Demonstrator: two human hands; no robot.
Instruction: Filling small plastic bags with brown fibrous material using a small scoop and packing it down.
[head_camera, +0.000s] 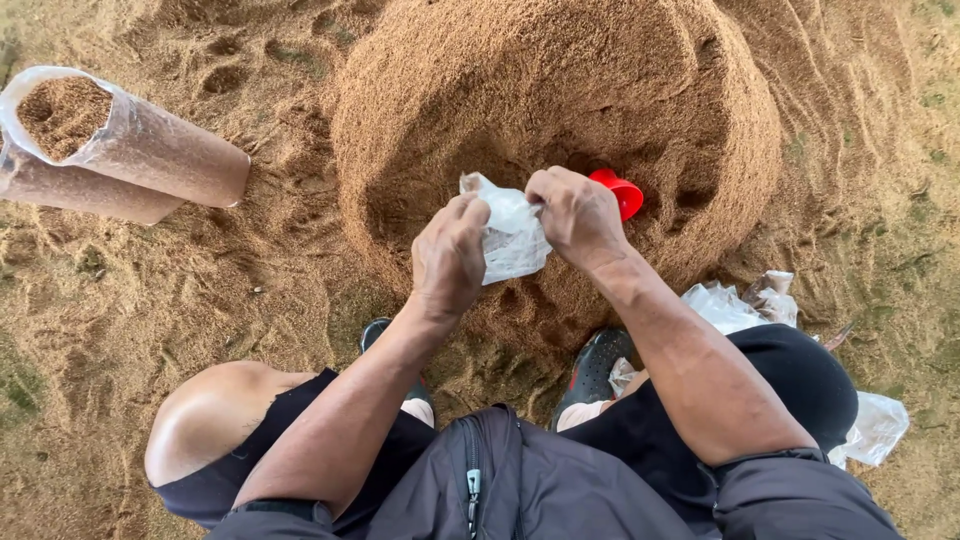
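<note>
Both hands hold one clear plastic bag (510, 240) in front of a big mound of brown sawdust (540, 90). My left hand (450, 255) pinches the bag's left edge. My right hand (575, 215) grips its upper right edge. The bag looks empty and crumpled. Just behind my right hand a red scoop (622, 190) sticks out of the mound, partly buried and partly hidden by the hand.
Two filled clear bags of sawdust (130, 150) lie at the far left, the upper one open. More empty plastic bags (745, 300) lie by my right knee. My dark shoes (595, 365) stand at the mound's foot. Loose sawdust covers the ground all around.
</note>
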